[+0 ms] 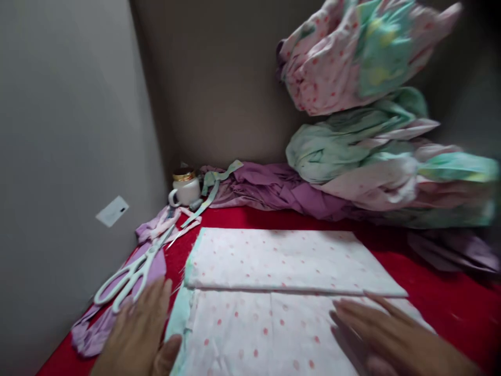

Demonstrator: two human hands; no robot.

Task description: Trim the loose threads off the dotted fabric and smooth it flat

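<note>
A folded white cloth with pink dots [282, 292] lies flat on the red table cover [450, 297]. Its upper layer is folded back into a long band. My left hand [139, 334] lies flat with fingers spread at the cloth's left mint-green edge, just below white scissors [133, 271]. My right hand [383, 334] rests flat on the cloth's right part, fingers apart and pointing left. Neither hand grips anything.
The scissors lie on purple fabric scraps [117, 308] at the left. A white mug with a gold lid [185, 189] stands in the back corner. Purple cloth [274, 190] and bundles of pink and mint fabric [364, 104] pile along the back wall. A grey wall is on the left.
</note>
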